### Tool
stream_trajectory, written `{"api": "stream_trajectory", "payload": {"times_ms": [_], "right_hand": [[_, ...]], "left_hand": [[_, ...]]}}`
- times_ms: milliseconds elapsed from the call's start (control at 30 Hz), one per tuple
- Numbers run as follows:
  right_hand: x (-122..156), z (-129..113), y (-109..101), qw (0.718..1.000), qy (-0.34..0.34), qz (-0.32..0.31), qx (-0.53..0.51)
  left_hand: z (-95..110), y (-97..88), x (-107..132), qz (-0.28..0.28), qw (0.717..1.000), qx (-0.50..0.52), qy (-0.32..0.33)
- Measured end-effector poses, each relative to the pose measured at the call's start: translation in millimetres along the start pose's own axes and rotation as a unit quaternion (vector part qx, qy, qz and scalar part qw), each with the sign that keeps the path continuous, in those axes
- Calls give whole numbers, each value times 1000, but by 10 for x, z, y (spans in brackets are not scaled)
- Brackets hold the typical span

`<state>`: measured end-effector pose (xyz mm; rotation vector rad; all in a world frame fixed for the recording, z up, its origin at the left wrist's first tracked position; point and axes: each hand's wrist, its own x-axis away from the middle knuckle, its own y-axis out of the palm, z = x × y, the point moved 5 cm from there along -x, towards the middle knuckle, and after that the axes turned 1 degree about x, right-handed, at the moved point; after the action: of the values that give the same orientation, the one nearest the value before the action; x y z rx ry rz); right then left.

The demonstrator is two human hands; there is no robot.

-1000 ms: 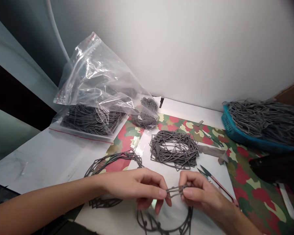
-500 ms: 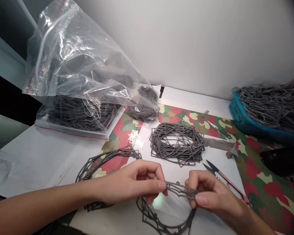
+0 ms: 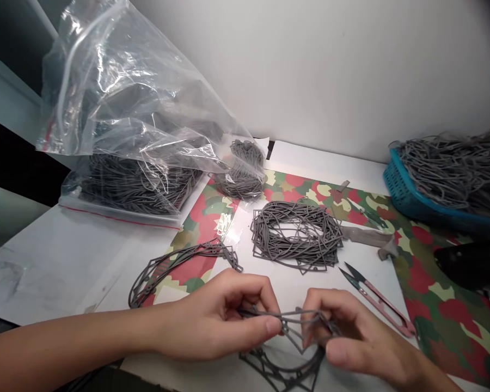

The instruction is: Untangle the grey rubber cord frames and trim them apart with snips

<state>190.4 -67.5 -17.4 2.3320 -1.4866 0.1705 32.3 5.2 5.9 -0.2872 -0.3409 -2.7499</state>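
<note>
A few thin dark-grey rubber gaskets, angular outlines with small loops along them, hang as a loose ring between my hands. My left hand pinches the upper strands between thumb and fingers. On the other side, my right hand is curled around the strands; its thumb stands a little off the fingertips, and its grip looks loose. Beyond my left hand, more gaskets lie in an open curve. A thick oval pile of gaskets rests on white paper just ahead of both hands.
Pink-handled thread snips lie right of my right hand. At the left stands a large clear zip bag full of grey strands, with a small bagged bundle beside it. A blue basket heaped with strands sits at right. A grey strip lies behind the snips.
My right hand's fingers have opened somewhat and moved slightly left. The strands between my hands have shifted and spread apart. My left hand keeps its pinch.
</note>
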Motion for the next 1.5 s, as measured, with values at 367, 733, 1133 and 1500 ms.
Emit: {"api": "stream_trajectory", "payload": {"times_ms": [367,733,1133,1500], "right_hand": [[32,198,124,996,5,82,18],[5,20,140,985,-106,108,80],[25,120,118,993,-28,93,69],[36,112,108,993,29,72,92]], "left_hand": [[7,63,26,-18,994,-108,29],[-5,98,22,-16,990,-132,56],[-27,86,11,-38,993,-111,11],[-34,96,19,-37,992,-116,13]]}}
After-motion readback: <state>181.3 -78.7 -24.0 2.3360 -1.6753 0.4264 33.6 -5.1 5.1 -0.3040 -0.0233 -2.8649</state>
